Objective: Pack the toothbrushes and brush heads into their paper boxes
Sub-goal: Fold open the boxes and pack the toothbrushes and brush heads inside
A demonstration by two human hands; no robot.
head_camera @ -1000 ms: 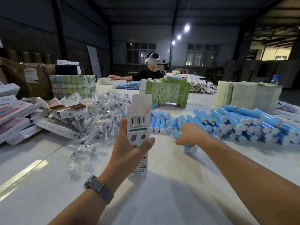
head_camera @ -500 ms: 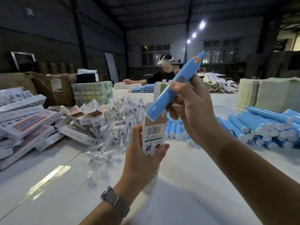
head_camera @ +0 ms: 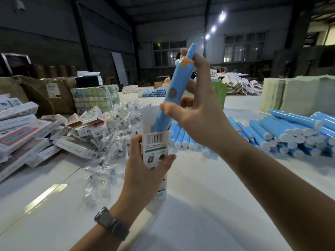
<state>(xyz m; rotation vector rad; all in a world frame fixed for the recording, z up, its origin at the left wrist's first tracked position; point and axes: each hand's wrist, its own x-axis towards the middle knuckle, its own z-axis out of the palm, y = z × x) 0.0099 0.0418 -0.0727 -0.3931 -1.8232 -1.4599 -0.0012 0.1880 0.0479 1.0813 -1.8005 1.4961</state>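
My left hand [head_camera: 143, 171] grips a white paper box [head_camera: 155, 142] upright, its top flap open and its barcode facing me. My right hand [head_camera: 195, 113] pinches a blue toothbrush handle [head_camera: 176, 87] between thumb and fingers. The handle's lower end sits inside the box's open mouth; its upper part stands tilted above. A pile of blue toothbrush handles [head_camera: 282, 131] lies on the table to the right. A heap of brush heads in clear bags [head_camera: 116, 127] lies left of the box.
Folded and flat white boxes [head_camera: 21, 127] are stacked at the left. Stacks of greenish paper [head_camera: 297, 95] stand at the far right, cardboard cartons [head_camera: 43, 91] at the back left. Another person sits at the far end, mostly hidden by my hand. The white table [head_camera: 199, 196] runs below my hands.
My right hand picked a blue handle from the pile, brought it over the box and lowered its end into the open top. The left hand kept holding the box.
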